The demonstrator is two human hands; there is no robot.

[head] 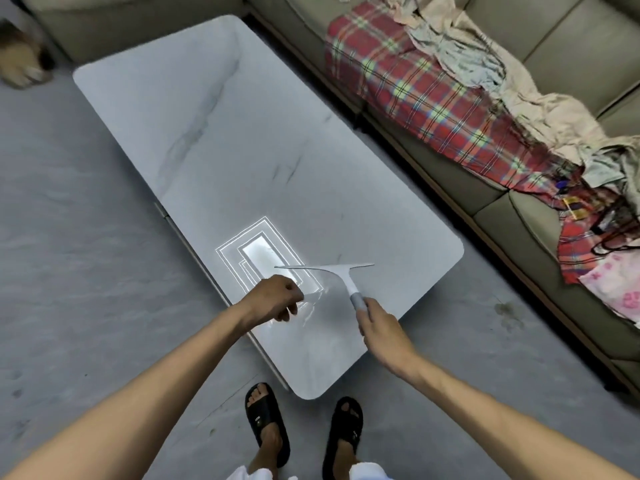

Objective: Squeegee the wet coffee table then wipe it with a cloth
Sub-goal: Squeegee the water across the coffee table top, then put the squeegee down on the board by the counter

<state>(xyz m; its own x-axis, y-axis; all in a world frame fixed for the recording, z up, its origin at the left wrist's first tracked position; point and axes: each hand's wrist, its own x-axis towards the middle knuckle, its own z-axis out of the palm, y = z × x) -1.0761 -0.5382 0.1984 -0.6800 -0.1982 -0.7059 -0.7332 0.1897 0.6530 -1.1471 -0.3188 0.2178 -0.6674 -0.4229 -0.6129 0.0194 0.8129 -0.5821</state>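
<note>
Loosely curled, the left hand [277, 296] holds nothing above the glossy, marble-veined coffee table [207, 133], near its long left edge. The right hand [381, 329] grips a white T-shaped squeegee [341, 270] over the rounded near end.

Single head-worn wide-angle view, looking forward and steeply down, close over the near end of the coffee table [214, 140], sofa [571, 46] running up the right side.
</note>
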